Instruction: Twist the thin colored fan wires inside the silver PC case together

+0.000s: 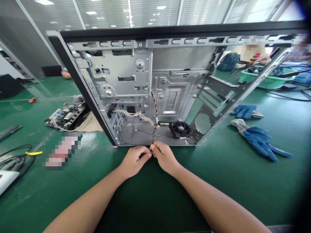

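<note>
Two hands pinch one multicoloured cable; one case holds one fan.

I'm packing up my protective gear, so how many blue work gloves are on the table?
2. One blue work glove lies just right of the computer case; the second glove lies closer to the camera. The case could hide more.

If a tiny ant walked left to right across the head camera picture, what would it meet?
White object at the edge, yellow tag, circuit board, left hand, right hand, round honeycomb vent, nearer blue glove.
</note>
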A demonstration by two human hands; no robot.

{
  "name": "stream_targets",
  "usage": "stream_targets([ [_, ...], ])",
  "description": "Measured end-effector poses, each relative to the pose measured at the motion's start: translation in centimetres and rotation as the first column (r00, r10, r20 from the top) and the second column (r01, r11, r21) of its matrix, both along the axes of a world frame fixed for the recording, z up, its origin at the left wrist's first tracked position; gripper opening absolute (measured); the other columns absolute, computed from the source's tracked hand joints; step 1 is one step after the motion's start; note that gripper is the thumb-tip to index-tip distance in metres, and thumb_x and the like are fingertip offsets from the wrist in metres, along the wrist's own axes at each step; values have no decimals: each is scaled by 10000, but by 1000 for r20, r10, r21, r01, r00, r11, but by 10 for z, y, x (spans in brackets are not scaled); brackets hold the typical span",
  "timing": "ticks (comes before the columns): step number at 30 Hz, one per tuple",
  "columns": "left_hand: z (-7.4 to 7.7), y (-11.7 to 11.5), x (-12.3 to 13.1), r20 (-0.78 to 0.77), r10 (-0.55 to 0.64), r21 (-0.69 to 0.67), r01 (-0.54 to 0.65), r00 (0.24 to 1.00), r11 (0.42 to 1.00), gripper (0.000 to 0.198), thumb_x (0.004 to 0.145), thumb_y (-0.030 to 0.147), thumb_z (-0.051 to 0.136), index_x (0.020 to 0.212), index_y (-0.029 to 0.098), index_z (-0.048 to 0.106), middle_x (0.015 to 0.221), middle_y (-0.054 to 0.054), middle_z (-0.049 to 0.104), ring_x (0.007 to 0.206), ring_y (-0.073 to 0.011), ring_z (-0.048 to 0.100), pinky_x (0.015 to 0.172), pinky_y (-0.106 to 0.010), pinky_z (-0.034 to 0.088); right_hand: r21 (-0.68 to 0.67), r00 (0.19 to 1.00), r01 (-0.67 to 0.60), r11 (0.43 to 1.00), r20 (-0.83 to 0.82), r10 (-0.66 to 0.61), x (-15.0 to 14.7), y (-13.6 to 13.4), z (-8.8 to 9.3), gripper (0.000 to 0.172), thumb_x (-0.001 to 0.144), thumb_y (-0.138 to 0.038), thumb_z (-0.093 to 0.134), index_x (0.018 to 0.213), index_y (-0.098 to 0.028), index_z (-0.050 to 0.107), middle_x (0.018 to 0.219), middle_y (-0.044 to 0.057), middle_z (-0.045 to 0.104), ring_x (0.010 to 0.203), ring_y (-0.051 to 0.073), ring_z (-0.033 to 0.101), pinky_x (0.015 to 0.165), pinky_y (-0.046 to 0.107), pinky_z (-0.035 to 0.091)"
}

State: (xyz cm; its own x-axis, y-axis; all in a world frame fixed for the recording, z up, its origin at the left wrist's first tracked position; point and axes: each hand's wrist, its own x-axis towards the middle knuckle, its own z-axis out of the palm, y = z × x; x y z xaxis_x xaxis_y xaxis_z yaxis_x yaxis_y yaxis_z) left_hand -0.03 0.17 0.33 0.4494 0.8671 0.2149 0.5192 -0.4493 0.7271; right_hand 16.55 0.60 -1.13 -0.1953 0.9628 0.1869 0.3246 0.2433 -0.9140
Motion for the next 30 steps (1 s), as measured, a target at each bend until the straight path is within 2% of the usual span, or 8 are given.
stream_targets([
  [8, 1, -2, 0, -27, 49, 78, -47, 998, 996, 122, 858, 231, 543, 760, 186, 598, 703, 13, 627, 644, -124, 563, 627, -242, 408, 69, 987, 121, 990, 98, -128, 0, 1, 0, 305, 884, -322, 485, 605, -201, 465, 559, -33, 458, 542, 118, 420, 525, 245, 308],
  [18, 2, -2, 0, -58, 30, 91, -24, 998, 996, 119, 875, 227, 532, 779, 190, 592, 722, 13, 619, 671, -128, 574, 658, -248, 412, 78, 982, 138, 987, 115, -146, 0, 0, -1, 302, 875, -327, 514, 605, -201, 461, 558, -36, 458, 548, 119, 422, 536, 246, 313],
  [25, 3, -2, 0, -40, 12, 10, -11, 999, 1000, 150, 892, 243, 517, 777, 182, 589, 734, 17, 631, 683, -123, 574, 666, -241, 408, 141, 987, 53, 989, 141, -73, 1, 2, -3, 290, 910, -257, 439, 627, -206, 405, 598, -26, 439, 580, 125, 423, 557, 250, 304],
  [30, 2, -2, 0, -20, 9, -49, -10, 1000, 999, 165, 888, 268, 524, 772, 175, 595, 717, 15, 627, 657, -122, 559, 639, -236, 406, 110, 994, 21, 994, 101, -32, 1, 1, -3, 286, 919, -258, 425, 637, -206, 415, 603, -26, 445, 581, 124, 428, 552, 245, 313],
])
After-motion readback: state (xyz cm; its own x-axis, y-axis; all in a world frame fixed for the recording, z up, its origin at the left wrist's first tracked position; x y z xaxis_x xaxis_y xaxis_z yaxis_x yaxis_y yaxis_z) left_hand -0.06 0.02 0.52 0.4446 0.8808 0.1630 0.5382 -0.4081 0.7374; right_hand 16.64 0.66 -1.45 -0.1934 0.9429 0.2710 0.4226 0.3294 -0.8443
